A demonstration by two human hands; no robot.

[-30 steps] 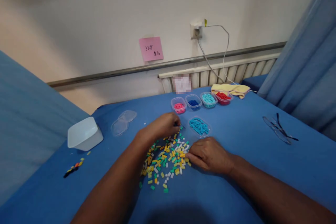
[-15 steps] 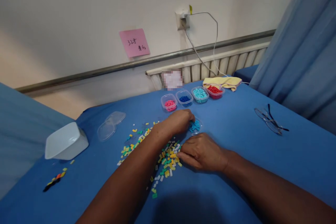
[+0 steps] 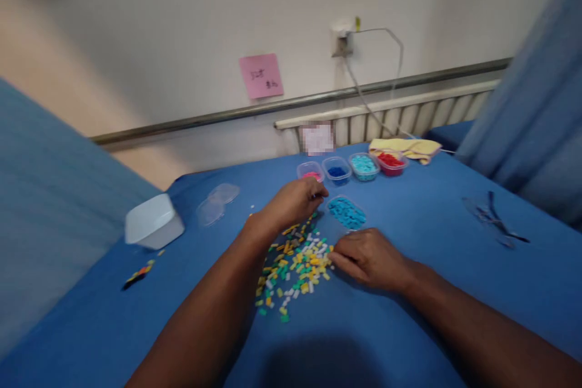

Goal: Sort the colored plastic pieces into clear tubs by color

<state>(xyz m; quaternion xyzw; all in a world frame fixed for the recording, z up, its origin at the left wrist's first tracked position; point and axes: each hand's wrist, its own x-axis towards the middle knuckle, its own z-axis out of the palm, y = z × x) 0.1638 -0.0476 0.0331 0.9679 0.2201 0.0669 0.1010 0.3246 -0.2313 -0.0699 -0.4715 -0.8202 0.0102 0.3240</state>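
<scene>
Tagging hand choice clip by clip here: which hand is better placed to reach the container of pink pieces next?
Probably the left hand: it is just in front of the pink pieces' container. The right hand sits farther away, beside the loose pieces.

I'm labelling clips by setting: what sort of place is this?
Possibly a curtained bay in a clinic or ward, though I can't be sure: blue curtains hang at both sides, and a rail and radiator run along the wall.
</scene>
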